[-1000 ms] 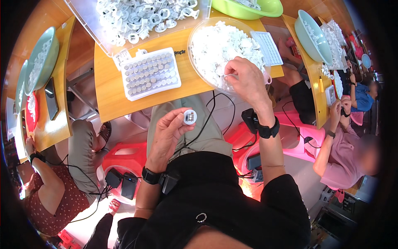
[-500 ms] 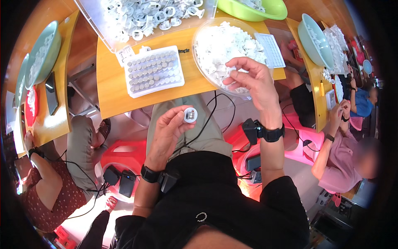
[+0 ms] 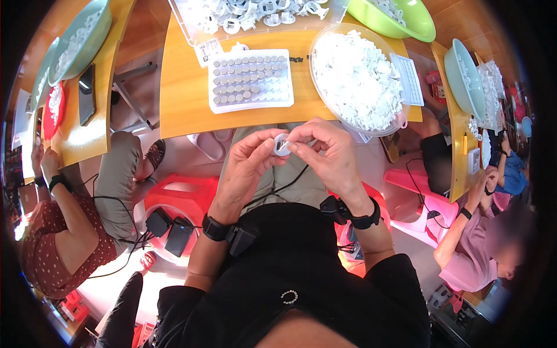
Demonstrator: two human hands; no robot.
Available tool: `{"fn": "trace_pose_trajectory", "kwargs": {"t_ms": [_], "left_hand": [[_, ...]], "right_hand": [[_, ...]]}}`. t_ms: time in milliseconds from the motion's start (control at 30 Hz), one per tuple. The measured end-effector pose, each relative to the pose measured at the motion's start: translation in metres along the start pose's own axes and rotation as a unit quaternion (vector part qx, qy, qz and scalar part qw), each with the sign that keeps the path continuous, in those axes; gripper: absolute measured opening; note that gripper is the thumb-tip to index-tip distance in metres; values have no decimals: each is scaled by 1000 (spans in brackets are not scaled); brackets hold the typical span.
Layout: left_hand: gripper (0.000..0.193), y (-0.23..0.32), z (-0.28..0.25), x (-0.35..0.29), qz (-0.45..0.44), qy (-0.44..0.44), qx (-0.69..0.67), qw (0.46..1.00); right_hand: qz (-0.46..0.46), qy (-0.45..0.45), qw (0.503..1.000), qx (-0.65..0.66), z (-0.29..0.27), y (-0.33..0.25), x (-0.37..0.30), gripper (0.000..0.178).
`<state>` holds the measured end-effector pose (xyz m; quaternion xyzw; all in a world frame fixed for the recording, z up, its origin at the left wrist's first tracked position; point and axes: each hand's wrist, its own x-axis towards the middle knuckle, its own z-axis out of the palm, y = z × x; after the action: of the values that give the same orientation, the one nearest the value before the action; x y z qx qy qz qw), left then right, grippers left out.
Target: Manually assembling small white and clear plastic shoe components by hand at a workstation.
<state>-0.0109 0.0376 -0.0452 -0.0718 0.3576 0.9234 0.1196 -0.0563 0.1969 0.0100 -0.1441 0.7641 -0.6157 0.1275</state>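
Above my lap, my left hand grips a small round white plastic part between thumb and fingers, its opening facing up. My right hand has thumb and fingertips pinched together at the right side of that part. A small white piece seems to be between them, partly covered by the fingers. Just beyond the hands, on the table, lies a white tray with rows of grey discs. Right of it stands a clear bowl heaped with small white pieces.
A clear bin at the back holds white ring-shaped parts, beside a green basin. A pale slotted tray lies right of the bowl. Co-workers sit at tables on both sides. A red stool with cables is by my left.
My right hand has come from over the bowl down to the round part in my left hand. The left hand has moved slightly right and up. The view has shifted.
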Motion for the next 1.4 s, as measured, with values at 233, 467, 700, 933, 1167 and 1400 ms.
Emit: {"fn": "trace_pose_trajectory", "kwargs": {"t_ms": [233,467,700,933,1167,1400], "left_hand": [[24,1,0,0,-1,0,21,1000],[24,1,-2,-1,-15,11,41,999],[23,0,2,-2,-14,28,27,999],[20,-5,2,2,35,25,114,993],[16,-1,10,3,75,61,158,983],[15,-8,16,1,122,95,238,959]], "right_hand": [[-40,-5,996,-84,2,-2,1,8],[-80,-28,986,-145,1,0,5,8],[-108,-11,974,-198,7,0,-1,9],[-111,44,979,-164,20,9,-5,14],[14,92,995,21,17,26,-8,12],[88,53,991,85,18,27,-5,6]]}}
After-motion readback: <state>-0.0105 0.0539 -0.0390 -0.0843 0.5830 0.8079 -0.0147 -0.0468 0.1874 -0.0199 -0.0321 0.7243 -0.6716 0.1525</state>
